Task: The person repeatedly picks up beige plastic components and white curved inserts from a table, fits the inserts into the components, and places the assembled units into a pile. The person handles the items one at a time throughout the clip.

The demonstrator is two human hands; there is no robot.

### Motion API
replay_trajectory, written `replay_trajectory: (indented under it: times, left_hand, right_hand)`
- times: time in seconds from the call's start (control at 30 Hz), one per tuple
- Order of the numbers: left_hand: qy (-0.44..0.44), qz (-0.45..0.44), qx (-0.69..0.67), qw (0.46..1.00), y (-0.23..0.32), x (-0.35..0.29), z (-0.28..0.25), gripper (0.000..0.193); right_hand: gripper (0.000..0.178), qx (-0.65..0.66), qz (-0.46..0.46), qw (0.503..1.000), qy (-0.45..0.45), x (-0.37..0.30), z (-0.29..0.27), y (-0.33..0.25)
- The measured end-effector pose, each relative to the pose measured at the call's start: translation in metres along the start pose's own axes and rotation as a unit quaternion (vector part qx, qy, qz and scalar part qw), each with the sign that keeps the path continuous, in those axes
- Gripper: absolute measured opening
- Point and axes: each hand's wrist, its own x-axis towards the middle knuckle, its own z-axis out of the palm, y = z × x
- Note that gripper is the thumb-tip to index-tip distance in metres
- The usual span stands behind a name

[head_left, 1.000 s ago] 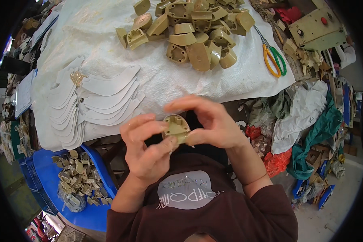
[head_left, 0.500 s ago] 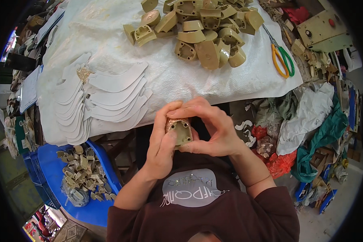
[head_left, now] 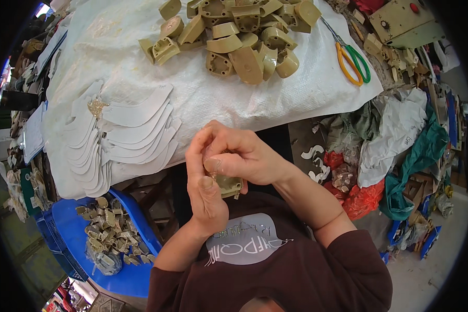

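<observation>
Over my lap, in front of the table edge, both hands close round an olive-beige shoe heel (head_left: 230,186) with a strip of gold glitter covering on it. My left hand (head_left: 205,200) grips its left side, the thumb upright against it. Curled over the top is my right hand (head_left: 244,156), its thumb pressing near the heel's left edge. The fingers hide much of the heel. To the left on the table lie overlapping pale curved cut pieces (head_left: 140,132), with a gold glitter piece (head_left: 96,107) among them.
Bare heels (head_left: 247,65) are heaped at the far middle of the white-covered table (head_left: 109,57). Scissors (head_left: 352,67) with orange and green handles lie to their right. Glittery heels (head_left: 109,223) fill part of a blue plastic tub (head_left: 120,278) at lower left. Bags (head_left: 395,140) crowd the right.
My right hand has turned inward, its thumb shifting left across the top of the heel. The heel has tilted and is more covered by fingers. The whole view has shifted slightly.
</observation>
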Motion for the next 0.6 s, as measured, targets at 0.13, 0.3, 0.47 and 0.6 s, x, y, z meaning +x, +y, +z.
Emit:
replay_trajectory:
  times: [0.13,0.3,0.47,0.6]
  left_hand:
    - [0.075,0.048,0.044,0.995,-0.008,0.005,-0.004,0.067]
    - [0.15,0.042,-0.038,0.987,-0.007,0.01,0.0,0.048]
    - [0.163,0.081,0.065,0.981,-0.019,0.005,0.002,0.045]
    - [0.12,-0.011,-0.149,0.982,-0.008,0.007,0.005,0.06]
  right_hand:
    - [0.024,-0.215,-0.137,0.965,0.057,-0.01,0.008,0.027]
    - [0.036,-0.059,-0.105,0.987,0.106,-0.019,0.026,0.032]
    - [0.039,-0.122,-0.191,0.968,0.104,-0.016,0.025,0.04]
    - [0.053,-0.026,-0.039,0.991,0.128,-0.017,0.024,0.029]
